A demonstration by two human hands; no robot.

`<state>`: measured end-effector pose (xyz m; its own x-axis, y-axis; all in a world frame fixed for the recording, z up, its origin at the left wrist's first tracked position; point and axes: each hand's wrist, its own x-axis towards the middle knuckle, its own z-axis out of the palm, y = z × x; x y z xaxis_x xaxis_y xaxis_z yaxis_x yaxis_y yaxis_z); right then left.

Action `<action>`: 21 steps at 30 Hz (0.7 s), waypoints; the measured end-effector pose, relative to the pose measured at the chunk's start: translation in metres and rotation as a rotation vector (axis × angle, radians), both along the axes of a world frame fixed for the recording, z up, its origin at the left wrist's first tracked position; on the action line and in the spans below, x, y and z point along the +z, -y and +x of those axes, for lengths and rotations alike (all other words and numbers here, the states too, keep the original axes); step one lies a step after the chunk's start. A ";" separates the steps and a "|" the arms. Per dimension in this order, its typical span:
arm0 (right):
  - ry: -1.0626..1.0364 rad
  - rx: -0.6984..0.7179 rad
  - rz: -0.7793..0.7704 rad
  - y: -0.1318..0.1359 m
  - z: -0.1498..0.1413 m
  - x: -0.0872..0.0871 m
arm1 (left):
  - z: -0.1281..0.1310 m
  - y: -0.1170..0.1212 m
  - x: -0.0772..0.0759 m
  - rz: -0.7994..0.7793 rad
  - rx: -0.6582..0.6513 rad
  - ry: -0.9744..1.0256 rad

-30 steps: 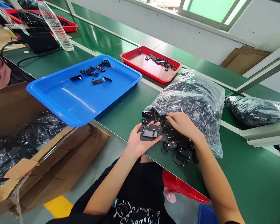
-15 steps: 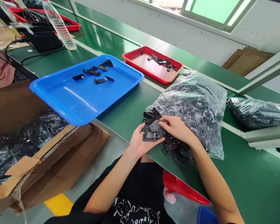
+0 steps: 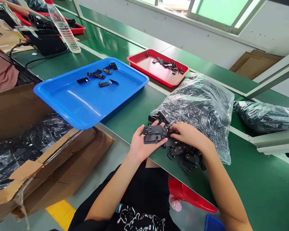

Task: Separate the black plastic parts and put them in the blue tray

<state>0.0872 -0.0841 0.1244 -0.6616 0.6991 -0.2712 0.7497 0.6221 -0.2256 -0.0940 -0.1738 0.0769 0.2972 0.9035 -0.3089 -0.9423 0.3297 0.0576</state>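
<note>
Several flat black metal brackets (image 3: 154, 133) with small raised tabs lie stacked across the upturned palm of my left hand (image 3: 141, 144), its thumb and fingers around their edges. Just to the right, my right hand (image 3: 186, 134) bends over a loose pile of similar black parts (image 3: 188, 157) on the table. Its thumb and fingertips are drawn together among the parts, and what lies between them is hidden. The pile spills from the mouth of a clear plastic bag (image 3: 202, 99) full of black parts.
A blue tray (image 3: 86, 109) with several black parts sits at the left, overhanging the table edge. Behind stands a red tray (image 3: 156, 73) with more parts. A water bottle (image 3: 65, 30), an open cardboard box (image 3: 69, 160) and another filled bag (image 3: 267, 115) surround the area.
My right hand has left the brackets on my left palm and moved right to the pile. The left hand has shifted slightly left, and its brackets lie more evenly.
</note>
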 end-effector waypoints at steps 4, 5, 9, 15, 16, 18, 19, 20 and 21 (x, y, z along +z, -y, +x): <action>0.105 0.026 0.076 0.001 -0.006 -0.009 | -0.003 0.001 0.001 0.011 0.046 0.035; 0.109 0.033 0.086 0.001 -0.007 -0.010 | -0.002 0.001 0.001 0.010 0.049 0.039; 0.046 0.009 0.137 0.001 -0.010 -0.005 | 0.000 0.003 0.003 -0.010 0.032 0.039; -0.392 -0.144 0.065 0.000 -0.007 0.007 | 0.002 0.005 0.002 -0.060 -0.007 0.018; -0.488 -0.177 0.030 0.001 -0.007 0.008 | 0.002 0.005 0.002 -0.073 -0.012 0.007; -0.641 -0.242 -0.064 0.003 -0.006 0.011 | 0.003 0.005 0.002 -0.087 -0.019 -0.005; -0.697 -0.270 -0.128 0.003 -0.006 0.013 | 0.004 0.005 0.002 -0.086 -0.023 -0.005; -0.744 -0.288 -0.198 0.004 -0.006 0.014 | 0.004 0.005 0.002 -0.081 -0.029 -0.002; -0.781 -0.299 -0.266 0.005 -0.006 0.015 | 0.005 0.005 0.002 -0.074 -0.034 0.002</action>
